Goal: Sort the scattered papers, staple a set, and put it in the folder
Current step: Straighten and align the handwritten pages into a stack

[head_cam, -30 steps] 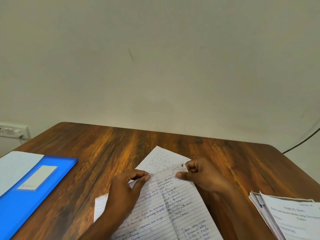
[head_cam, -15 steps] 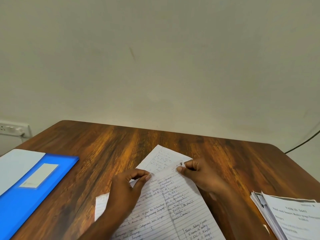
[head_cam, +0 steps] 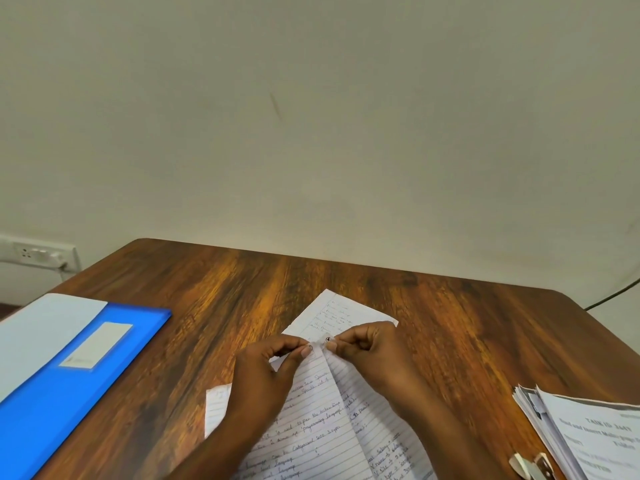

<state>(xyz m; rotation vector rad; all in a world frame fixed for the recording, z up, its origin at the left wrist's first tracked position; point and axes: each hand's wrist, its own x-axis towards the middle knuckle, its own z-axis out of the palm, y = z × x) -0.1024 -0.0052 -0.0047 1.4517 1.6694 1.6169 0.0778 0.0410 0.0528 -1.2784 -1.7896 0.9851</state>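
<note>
Lined handwritten sheets (head_cam: 322, 420) lie in front of me on the wooden table (head_cam: 242, 292). My left hand (head_cam: 266, 379) and my right hand (head_cam: 374, 355) both pinch the top edge of the upper sheet, fingertips almost meeting, so the sheet bows up along a centre crease. Another written sheet (head_cam: 332, 313) pokes out beyond the hands. An open blue folder (head_cam: 69, 386) with a pale label lies at the left. A stapler (head_cam: 530, 464), partly cut off by the frame, sits at the bottom right.
A stack of printed papers (head_cam: 588, 431) rests at the right edge of the table. A wall socket (head_cam: 38, 254) is at the far left and a dark cable (head_cam: 613, 294) runs down at the right. The wall stands just behind the table.
My two hands have come together at the top edge of the sheet, and the sheet now folds up along its middle instead of lying flat.
</note>
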